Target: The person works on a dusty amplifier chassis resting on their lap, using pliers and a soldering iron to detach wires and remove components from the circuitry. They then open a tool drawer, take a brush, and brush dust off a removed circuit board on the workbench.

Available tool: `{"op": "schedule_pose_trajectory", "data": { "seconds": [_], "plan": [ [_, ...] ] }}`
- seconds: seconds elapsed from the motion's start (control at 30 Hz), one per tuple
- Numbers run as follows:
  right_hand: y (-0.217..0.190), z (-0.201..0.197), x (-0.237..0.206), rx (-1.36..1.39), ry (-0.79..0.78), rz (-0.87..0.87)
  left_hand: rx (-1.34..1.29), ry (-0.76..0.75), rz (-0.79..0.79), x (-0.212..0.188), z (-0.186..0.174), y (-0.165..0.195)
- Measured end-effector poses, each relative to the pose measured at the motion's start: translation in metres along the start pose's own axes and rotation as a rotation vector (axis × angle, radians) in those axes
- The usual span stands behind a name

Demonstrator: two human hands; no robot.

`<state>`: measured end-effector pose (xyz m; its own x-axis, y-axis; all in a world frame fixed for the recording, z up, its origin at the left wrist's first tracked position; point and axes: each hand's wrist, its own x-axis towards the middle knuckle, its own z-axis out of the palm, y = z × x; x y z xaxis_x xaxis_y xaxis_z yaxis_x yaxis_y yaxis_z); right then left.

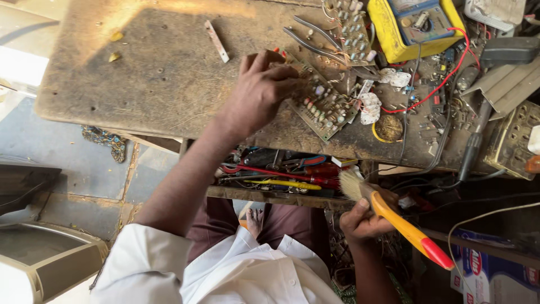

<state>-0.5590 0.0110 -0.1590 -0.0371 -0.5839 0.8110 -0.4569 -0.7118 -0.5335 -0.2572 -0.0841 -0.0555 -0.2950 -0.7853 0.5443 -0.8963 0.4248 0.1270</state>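
Your left hand (260,90) presses fingers onto the circuit board (322,104) at center-top on the tabletop (163,73)—light, stiff, fragile, so hold by edges; right hand (363,219) fists a brush (394,217) lower right.

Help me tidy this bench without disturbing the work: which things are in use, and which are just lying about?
In use:
left hand on circuit board
right hand holding brush

Lying about:
yellow multimeter
pliers
second circuit board
screwdrivers on lower shelf

We see an electronics repair workshop: a worn bench (157,84) littered with circuit boards (320,104), pliers (315,36), a yellow multimeter (416,25).
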Motion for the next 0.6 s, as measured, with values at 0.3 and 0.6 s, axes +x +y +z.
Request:
{"op": "schedule_pose_trajectory", "data": {
  "seconds": [0.3,0.6],
  "plan": [
    [-0.011,-0.01,0.003,0.013,-0.057,0.116,0.151,0.003,0.212,-0.002,-0.014,-0.005],
    [-0.029,-0.019,-0.004,0.101,0.049,0.247,-0.059,0.229,-0.011,-0.047,-0.093,-0.01]
  ]
}}
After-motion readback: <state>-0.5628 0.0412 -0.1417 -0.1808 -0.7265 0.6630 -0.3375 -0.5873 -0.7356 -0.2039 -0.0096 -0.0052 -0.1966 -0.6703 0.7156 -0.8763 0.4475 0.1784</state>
